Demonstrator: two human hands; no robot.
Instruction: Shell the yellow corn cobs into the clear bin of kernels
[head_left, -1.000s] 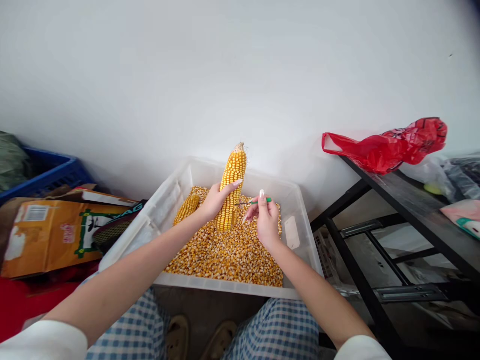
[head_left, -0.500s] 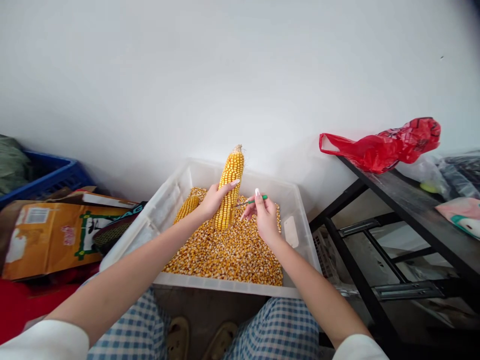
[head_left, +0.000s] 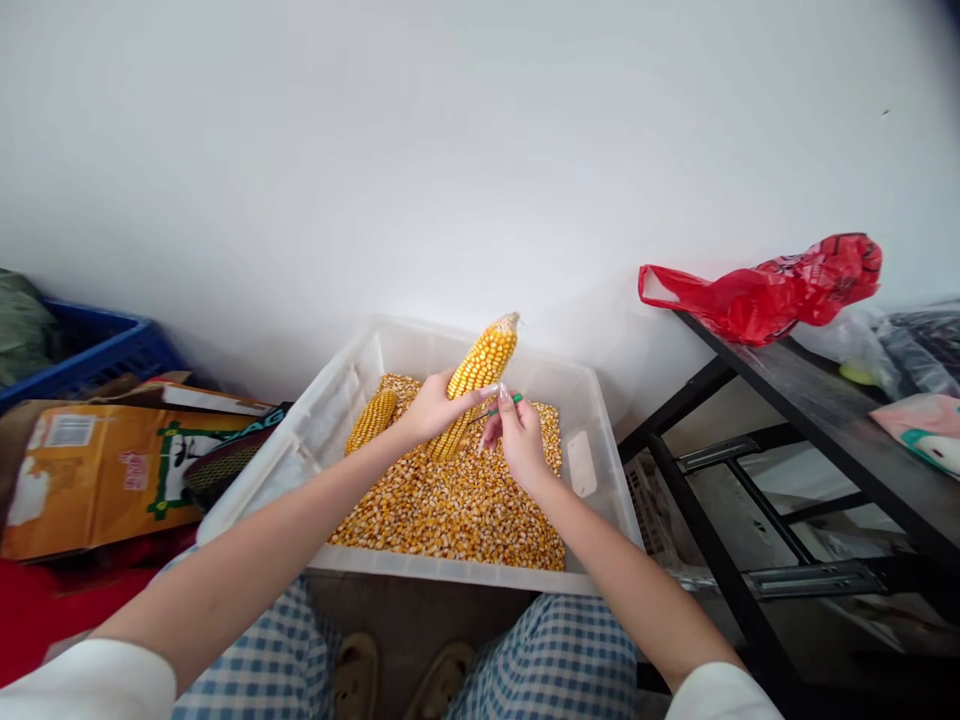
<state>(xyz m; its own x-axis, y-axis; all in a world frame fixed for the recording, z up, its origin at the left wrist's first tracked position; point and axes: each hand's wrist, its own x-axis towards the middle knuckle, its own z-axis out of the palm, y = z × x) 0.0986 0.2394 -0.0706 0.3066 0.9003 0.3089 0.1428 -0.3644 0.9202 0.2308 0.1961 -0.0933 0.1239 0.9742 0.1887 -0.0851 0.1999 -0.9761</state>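
My left hand (head_left: 441,408) is wrapped round an ear of corn (head_left: 486,358), which tilts up to the right over a translucent plastic bin (head_left: 451,570). In my right hand (head_left: 519,440), pinched between thumb and fingers, is a slim tool like a screwdriver with a green handle (head_left: 516,399). Its thin shaft points left and meets the side of the corn; the tip is hard to make out. Loose corn kernels (head_left: 457,515) cover the bin's floor. A second ear of corn (head_left: 370,420) lies on them at the left.
A black metal rack (head_left: 795,400) stands on the right, with a red plastic bag (head_left: 765,295) on top. To the left are an orange cardboard box (head_left: 112,475) and a blue crate (head_left: 120,345). A white wall (head_left: 480,150) rises behind the bin.
The ear of corn has tipped to the right and lower. My right hand has moved slightly left, bringing the tool closer to my left thumb.
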